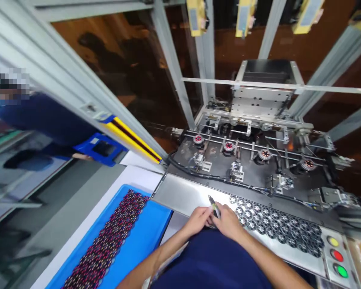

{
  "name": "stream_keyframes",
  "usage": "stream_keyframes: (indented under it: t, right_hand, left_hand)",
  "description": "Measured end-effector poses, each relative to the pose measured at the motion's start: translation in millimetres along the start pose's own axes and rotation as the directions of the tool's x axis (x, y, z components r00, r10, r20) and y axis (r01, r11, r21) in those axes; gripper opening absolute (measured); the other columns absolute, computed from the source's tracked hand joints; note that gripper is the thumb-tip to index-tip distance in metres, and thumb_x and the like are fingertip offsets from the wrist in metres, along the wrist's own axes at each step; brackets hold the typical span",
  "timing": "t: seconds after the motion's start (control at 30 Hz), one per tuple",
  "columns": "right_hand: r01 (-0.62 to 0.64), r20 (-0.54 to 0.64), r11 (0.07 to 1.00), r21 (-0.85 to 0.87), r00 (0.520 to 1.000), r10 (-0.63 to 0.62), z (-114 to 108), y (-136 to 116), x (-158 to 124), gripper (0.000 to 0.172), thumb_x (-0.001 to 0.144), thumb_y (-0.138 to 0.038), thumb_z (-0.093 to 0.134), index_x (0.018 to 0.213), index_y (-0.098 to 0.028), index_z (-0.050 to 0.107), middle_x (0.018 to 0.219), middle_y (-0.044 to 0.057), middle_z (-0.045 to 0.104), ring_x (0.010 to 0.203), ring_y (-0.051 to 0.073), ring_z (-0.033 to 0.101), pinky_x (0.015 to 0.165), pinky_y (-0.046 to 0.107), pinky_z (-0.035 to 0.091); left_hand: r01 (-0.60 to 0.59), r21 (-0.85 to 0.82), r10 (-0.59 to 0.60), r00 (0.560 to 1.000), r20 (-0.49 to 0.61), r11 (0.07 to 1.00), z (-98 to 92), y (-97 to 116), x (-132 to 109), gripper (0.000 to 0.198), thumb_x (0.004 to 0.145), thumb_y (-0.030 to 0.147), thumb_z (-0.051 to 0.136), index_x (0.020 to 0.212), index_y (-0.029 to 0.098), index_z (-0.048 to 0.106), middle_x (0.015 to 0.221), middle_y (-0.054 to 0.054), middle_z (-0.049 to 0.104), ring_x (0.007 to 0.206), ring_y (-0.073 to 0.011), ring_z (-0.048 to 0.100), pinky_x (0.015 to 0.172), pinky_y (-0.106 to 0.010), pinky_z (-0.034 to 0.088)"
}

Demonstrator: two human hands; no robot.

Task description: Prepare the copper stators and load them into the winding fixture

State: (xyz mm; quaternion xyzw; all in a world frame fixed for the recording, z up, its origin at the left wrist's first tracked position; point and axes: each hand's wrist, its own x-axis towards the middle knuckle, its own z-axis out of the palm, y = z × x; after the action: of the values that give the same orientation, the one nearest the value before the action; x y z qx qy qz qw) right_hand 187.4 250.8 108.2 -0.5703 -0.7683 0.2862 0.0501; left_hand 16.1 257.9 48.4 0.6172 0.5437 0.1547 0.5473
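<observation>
Close in front of my body, my two hands meet over the near edge of the metal tray. My right hand [230, 224] is closed around a pair of cutting pliers [211, 200], their dark jaws pointing up and away from me. Against it rests my left hand [198, 220], its fingers curled in; whatever they pinch is hidden. Right of the hands, rows of silver-and-black round motor stators [276, 224] lie on the metal tray [183, 193].
A blue tray [147, 224] of red-and-dark wound parts [111, 237] stands at left. Ahead is a machine with several spindles holding round parts [228, 147]. Yellow, red and green buttons [337, 255] sit at right. Another person [48, 116] holds a blue crate [104, 149].
</observation>
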Motion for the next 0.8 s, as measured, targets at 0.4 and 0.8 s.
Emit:
stream_keyframes:
  t: [0.4,0.8]
  right_hand:
    - [-0.032,0.015,0.942,-0.335,0.999,0.039,26,0,0,0.029,0.097,-0.042,0.061,0.117,-0.021,0.063,0.112,0.008,0.067,0.092,0.018,0.066,0.077,0.034,0.059]
    - [0.245,-0.203,0.805,-0.540,0.890,-0.407,-209,111,74,0.037,0.098,-0.032,0.044,0.115,-0.010,0.068,0.114,0.023,0.067,0.104,0.037,0.066,0.090,0.053,0.055]
  left_hand:
    - [-0.038,0.268,0.084,0.983,-0.162,0.963,-0.9,-8,6,0.027,0.096,0.035,0.060,0.114,0.015,0.064,0.113,-0.008,0.067,0.097,-0.0192,0.067,0.085,-0.040,0.058]
    - [-0.142,0.699,0.501,0.795,-0.341,0.701,-215.1,92,60,0.039,0.097,0.042,0.054,0.123,0.014,0.064,0.107,-0.013,0.067,0.107,-0.0265,0.062,0.095,-0.041,0.048]
